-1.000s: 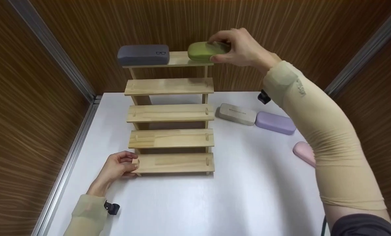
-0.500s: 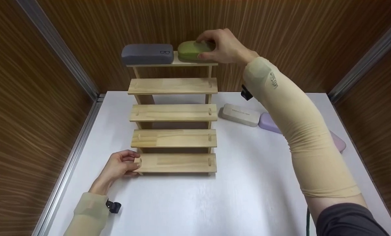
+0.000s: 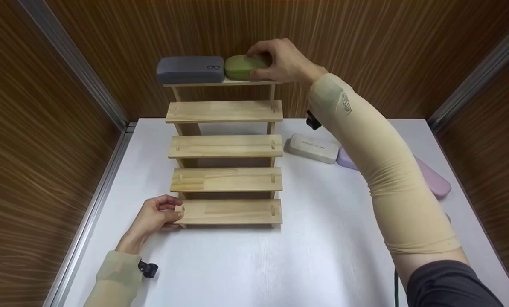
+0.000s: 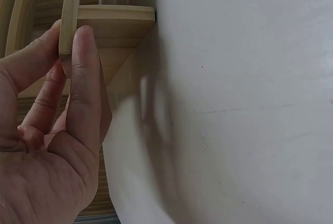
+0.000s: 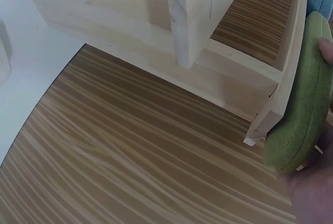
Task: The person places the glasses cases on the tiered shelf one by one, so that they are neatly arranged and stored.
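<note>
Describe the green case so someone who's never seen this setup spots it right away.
Find the wooden rack with five stepped shelves, then look up to its top shelf. At that shelf's right end, in the grip of the right hand, is the green case. Its colour sets it apart: its neighbour on the left is a blue-grey case marked with glasses.

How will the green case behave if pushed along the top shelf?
The green case probably holds its shape: no sagging shows. Its textured covering may resist slipping. Rolling seems unlikely, given its elongated form.
</note>
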Available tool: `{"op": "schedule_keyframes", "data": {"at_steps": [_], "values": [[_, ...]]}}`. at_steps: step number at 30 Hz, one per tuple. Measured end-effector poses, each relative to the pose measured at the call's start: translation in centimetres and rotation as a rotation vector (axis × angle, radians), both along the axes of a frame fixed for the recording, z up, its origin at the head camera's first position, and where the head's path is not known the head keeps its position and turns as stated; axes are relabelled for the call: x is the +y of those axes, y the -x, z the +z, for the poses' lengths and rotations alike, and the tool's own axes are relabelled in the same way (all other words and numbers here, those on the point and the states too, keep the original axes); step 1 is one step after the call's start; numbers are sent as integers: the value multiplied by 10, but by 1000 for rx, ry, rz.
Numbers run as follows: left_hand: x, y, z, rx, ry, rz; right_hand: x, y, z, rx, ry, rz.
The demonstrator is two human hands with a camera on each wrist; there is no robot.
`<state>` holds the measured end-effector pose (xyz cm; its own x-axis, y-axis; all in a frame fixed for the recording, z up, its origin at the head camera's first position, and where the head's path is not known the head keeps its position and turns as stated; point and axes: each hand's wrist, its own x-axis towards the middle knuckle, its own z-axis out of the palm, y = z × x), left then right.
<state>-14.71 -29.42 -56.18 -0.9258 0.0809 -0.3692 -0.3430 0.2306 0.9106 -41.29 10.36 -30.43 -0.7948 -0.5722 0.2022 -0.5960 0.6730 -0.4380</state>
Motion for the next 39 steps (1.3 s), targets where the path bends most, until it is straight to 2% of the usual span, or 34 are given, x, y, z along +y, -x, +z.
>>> {"op": "schedule_keyframes", "data": {"at_steps": [4, 11, 17, 21, 30, 39], "values": [[-2, 0, 0, -1, -12, 4, -1, -1, -1, 16, 1, 3], [-8, -3, -1, -6, -24, 10, 3, -8, 0, 80, 61, 29], [-9, -5, -4, -15, -30, 17, 26, -24, 2, 159, 108, 55], [-9, -4, -4, -11, -27, 13, 50, -36, -2, 193, 155, 75], [-13, -3, -3, -10, -7, 3, 98, -60, -24, 175, 158, 33], [-15, -2, -2, -11, -22, 24, 124, -75, -56, 141, 213, 22]]}}
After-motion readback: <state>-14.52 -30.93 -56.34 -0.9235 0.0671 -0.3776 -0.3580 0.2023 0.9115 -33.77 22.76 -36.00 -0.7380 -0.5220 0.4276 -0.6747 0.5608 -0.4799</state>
